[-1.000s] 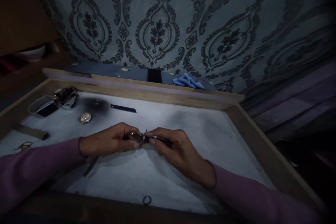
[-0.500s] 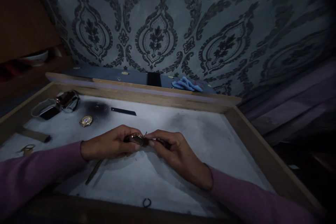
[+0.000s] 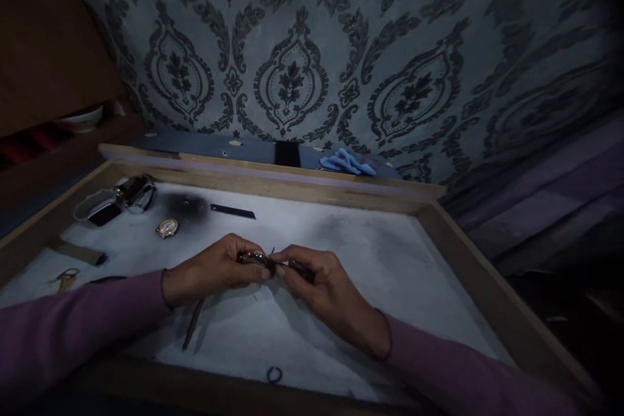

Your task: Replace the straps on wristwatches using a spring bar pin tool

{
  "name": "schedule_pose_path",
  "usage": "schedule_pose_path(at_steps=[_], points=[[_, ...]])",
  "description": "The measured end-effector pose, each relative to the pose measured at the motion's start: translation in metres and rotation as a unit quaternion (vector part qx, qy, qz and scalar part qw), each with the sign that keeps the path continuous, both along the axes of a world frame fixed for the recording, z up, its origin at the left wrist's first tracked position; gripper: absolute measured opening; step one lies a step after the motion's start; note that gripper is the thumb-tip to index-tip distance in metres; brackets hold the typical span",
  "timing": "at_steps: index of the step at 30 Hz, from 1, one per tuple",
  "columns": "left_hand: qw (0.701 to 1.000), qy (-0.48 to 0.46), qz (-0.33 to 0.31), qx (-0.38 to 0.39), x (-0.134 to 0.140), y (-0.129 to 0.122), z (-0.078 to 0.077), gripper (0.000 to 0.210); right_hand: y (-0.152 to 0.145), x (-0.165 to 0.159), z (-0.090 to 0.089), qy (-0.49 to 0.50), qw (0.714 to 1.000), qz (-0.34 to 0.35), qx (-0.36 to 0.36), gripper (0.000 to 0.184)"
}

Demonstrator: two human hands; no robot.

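In my left hand (image 3: 219,266), closed at the middle of the white-lined tray, is a wristwatch (image 3: 256,259) with a shiny gold-toned case. My right hand (image 3: 319,283) is closed too. Its thumb and forefinger pinch at the right side of the case, and a dark curved piece that looks like the watch strap (image 3: 299,268) shows within its fingers. A thin dark tip (image 3: 273,250) sticks up between the hands; its kind is unclear. Below my left wrist a narrow dark strip (image 3: 192,325) slants over the white surface.
The wooden tray rim (image 3: 292,182) surrounds the work surface. On the left lie a loose watch case (image 3: 167,227), several watches (image 3: 104,211), a flat olive piece (image 3: 78,250) and a brass-coloured item (image 3: 67,279). A dark blade (image 3: 233,211), a black ring (image 3: 274,374) and a blue cloth (image 3: 347,161) are also there.
The view has tilted up slightly and shifted, so the tray's left side sits further right. Both hands keep their hold on the watch, with only slight finger movement.
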State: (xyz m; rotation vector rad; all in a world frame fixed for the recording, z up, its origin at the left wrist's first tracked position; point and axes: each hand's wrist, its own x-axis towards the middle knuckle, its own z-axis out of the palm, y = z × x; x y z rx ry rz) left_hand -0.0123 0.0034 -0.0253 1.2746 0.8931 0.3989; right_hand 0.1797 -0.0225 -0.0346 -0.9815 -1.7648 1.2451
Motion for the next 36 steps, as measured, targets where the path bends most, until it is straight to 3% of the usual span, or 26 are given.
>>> schedule_pose_path(at_steps=[12,20,26,31,36], points=[[0.999,0.016,0.030,0.010,0.003,0.000,0.002,0.022,-0.001,-0.002,0.001,-0.015,1.000,-0.010,0.017,0.017],[0.999,0.027,0.041,-0.001,0.005,-0.001,0.009,0.018,0.000,0.000,0.008,-0.034,0.994,-0.005,-0.100,0.023],[0.999,0.036,0.035,0.002,0.005,0.000,0.012,0.020,0.004,0.003,0.007,-0.028,0.995,0.015,-0.100,0.034],[0.999,0.038,0.031,-0.004,0.003,0.002,0.012,0.017,0.011,0.001,0.001,0.041,0.971,-0.029,-0.234,0.052],[0.999,0.032,0.039,-0.016,0.001,0.003,0.010,0.017,0.019,0.003,-0.009,0.115,0.938,-0.061,-0.321,0.036]])
